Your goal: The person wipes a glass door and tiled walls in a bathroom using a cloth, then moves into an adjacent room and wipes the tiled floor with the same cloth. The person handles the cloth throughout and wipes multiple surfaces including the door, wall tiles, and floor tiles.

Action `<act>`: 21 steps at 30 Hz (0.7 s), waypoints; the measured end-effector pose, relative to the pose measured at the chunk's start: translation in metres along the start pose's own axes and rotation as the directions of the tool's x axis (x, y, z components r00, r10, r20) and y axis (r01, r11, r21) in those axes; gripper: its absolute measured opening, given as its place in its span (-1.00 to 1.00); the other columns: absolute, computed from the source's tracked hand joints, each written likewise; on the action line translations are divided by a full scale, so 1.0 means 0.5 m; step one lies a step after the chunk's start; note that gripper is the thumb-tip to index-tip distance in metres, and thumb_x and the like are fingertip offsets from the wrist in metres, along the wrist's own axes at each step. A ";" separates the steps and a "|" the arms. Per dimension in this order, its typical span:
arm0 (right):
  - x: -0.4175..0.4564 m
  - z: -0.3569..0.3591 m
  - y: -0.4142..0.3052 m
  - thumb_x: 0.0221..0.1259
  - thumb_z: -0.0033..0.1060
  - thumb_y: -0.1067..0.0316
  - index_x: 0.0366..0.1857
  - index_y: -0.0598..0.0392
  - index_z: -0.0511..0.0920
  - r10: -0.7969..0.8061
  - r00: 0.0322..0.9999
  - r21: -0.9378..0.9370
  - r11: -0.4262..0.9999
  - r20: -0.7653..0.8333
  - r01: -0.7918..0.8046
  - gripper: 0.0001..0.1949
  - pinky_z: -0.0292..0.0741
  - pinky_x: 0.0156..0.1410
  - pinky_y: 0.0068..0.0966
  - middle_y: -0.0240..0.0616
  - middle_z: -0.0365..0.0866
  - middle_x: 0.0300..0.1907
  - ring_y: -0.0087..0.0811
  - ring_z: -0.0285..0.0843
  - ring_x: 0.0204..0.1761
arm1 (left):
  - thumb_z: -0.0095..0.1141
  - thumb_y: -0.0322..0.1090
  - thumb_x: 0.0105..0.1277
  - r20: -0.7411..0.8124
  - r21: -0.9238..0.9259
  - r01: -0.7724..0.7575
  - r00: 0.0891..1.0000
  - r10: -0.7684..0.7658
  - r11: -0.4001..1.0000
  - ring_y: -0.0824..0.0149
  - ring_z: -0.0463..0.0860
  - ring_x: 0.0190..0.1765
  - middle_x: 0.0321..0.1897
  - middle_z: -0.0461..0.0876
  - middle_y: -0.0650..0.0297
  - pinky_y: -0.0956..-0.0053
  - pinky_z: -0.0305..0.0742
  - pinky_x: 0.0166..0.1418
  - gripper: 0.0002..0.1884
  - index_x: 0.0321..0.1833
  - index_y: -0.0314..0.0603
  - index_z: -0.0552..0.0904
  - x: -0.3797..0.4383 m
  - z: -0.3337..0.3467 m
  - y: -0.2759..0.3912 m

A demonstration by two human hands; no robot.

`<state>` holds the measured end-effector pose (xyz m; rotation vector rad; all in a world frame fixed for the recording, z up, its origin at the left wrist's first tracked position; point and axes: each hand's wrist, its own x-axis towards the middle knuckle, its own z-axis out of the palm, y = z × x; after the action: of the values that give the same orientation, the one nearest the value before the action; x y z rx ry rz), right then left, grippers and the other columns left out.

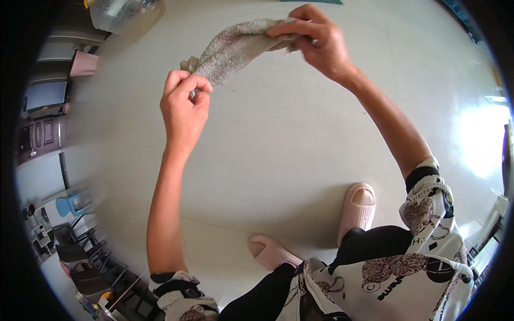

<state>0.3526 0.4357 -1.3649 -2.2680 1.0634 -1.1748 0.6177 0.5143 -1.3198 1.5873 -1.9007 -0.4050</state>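
Note:
A greyish cloth [237, 48], rumpled and fuzzy like a rag, is stretched in an arc between my two hands, above the tiled floor. My left hand [184, 100] pinches its lower left end between thumb and fingers, and a small folded bit of it juts out beyond the knuckles. At the cloth's upper right end, my right hand [319, 44] grips the bunched edge, with a few loose threads hanging by the fingers. The ends inside both hands are partly hidden by the fingers.
Pale floor tiles [273, 140] spread below, with my pink slippers [357, 212] on them. A clear plastic container [126, 16] stands at the upper left. Dark chairs [86, 281] and a blue stool [72, 204] are at the lower left, a panelled door [42, 136] above them.

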 end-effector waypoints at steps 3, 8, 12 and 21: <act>-0.032 -0.080 -0.047 0.21 0.08 0.54 -0.08 0.09 0.63 0.006 0.924 0.358 0.923 -0.383 0.142 -0.76 0.50 0.16 -0.30 -0.13 0.51 -0.06 -0.15 0.50 0.00 | 0.06 -0.68 0.01 -0.064 0.016 -0.133 0.989 0.134 0.991 0.40 0.47 -0.30 -0.32 0.44 0.30 0.52 0.42 -0.31 -0.81 -0.41 -0.18 0.61 -0.011 -0.010 0.145; -0.199 -0.114 -0.082 0.46 -0.26 0.10 0.40 0.00 0.21 0.763 0.646 0.999 -0.002 0.031 -0.046 -0.51 0.41 0.24 -0.43 -0.29 0.48 0.13 -0.44 0.43 0.13 | 0.12 -0.62 0.08 -0.081 -0.093 -0.477 0.879 0.471 0.874 0.19 0.50 -0.22 -0.30 0.44 0.20 0.37 0.47 -0.19 -0.90 -0.35 -0.29 0.57 -0.109 0.172 0.326; -0.343 -0.199 -0.154 0.32 -0.26 -0.24 0.39 0.08 0.19 0.775 0.521 0.931 -0.337 0.358 -0.139 -0.29 0.46 0.25 -0.20 -0.02 0.42 0.21 -0.14 0.46 0.17 | 0.12 -0.58 -0.04 0.042 -0.285 -0.483 0.856 0.515 0.828 0.14 0.45 -0.24 -0.32 0.36 0.12 0.34 0.50 -0.18 -0.88 -0.43 -0.26 0.51 -0.224 0.340 0.426; -0.910 -0.426 -0.070 0.16 -0.05 0.21 0.15 0.26 0.38 0.972 0.137 0.972 0.207 -0.191 -0.114 -0.52 0.63 -0.03 -0.19 -0.06 0.59 -0.07 -0.15 0.62 -0.09 | 0.04 -0.59 0.14 0.555 -0.664 0.041 0.697 0.455 0.746 0.09 0.60 -0.02 0.08 0.41 0.08 0.33 0.58 0.03 -0.62 0.06 -0.18 0.55 -0.309 0.386 0.419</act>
<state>0.0284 0.8090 -1.4613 -0.0923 1.2065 -1.7781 0.3471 0.6814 -1.3825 0.7411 -2.0852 -1.5431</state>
